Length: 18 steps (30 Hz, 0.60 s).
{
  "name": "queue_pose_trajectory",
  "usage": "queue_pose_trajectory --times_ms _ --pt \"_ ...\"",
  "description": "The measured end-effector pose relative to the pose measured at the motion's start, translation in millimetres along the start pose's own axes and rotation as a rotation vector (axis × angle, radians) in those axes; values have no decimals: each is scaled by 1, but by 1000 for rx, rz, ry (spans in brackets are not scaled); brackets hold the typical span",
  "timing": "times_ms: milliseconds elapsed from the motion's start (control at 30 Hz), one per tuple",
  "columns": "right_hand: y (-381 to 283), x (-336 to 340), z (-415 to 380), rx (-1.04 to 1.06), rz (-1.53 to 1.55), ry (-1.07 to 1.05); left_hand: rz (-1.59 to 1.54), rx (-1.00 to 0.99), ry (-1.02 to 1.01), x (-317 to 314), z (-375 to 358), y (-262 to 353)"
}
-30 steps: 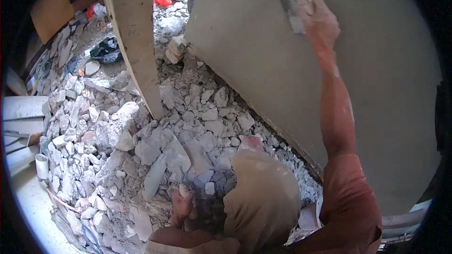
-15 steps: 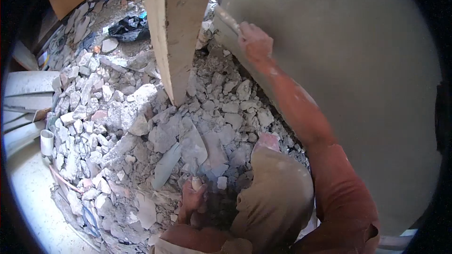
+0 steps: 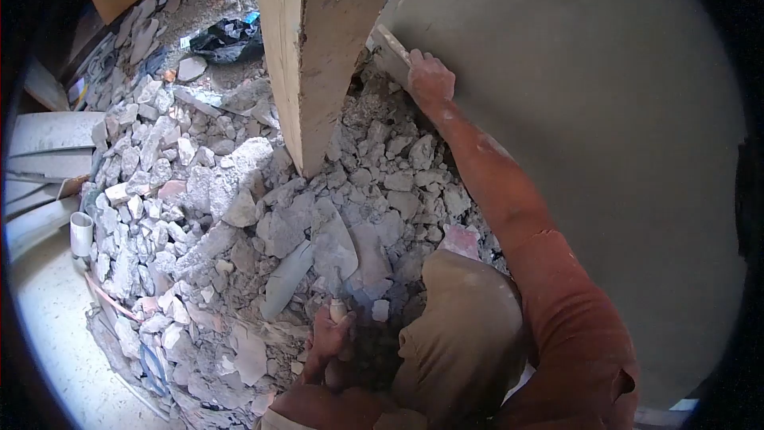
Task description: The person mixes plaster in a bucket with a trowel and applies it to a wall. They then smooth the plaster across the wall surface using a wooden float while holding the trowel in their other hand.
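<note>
Head view is showing the left hand [image 3: 330,334] near, resting closed on one small pale piece in the rubble [image 3: 239,207]. Farther, the right hand [image 3: 430,80] is gripping one trowel [image 3: 391,41] against the grey wall [image 3: 597,151]; its long axis is running up-left from the hand, beside one wooden post [image 3: 318,48].

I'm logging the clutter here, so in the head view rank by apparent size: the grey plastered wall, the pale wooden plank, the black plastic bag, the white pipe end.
1. Grey plastered wall
2. Pale wooden plank
3. Black plastic bag, though it lies farther off
4. White pipe end
</note>
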State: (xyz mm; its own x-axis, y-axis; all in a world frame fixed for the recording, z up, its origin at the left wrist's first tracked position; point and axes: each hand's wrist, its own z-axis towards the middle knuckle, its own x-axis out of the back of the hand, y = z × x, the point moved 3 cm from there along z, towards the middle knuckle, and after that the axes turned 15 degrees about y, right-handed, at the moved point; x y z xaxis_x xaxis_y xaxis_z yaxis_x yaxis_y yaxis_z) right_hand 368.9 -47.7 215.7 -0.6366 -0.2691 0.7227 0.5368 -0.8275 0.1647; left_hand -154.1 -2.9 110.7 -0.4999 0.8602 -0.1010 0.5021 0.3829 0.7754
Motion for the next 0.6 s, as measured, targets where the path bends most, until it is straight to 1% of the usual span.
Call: queue_pose_trajectory --times_ms 33,100,167,200,267,333,400,467,500,600 --pt "2 2 1 3 -5 1 -16 1 15 0 2 -9" --pt "3 12 8 10 -5 10 -35 -2 26 -1 3 -4" --pt "4 22 19 -7 -29 19 117 -93 96 1 1 2" --pt "4 26 24 -28 -47 23 113 -94 97 2 -2 4" --pt "9 38 37 -22 -46 14 -10 -14 27 -1 -12 40" --pt "15 51 49 -16 -47 5 -17 -27 37 -1 -7 22" --pt "18 68 64 -9 -57 32 -23 -45 46 -4 -9 32" --pt "21 87 77 30 -80 74 -80 18 119 -4 -15 41" --pt "21 97 83 69 -98 114 -83 14 114 -4 -13 35" --pt "24 123 105 61 -132 96 -123 -14 59 -4 -8 22"
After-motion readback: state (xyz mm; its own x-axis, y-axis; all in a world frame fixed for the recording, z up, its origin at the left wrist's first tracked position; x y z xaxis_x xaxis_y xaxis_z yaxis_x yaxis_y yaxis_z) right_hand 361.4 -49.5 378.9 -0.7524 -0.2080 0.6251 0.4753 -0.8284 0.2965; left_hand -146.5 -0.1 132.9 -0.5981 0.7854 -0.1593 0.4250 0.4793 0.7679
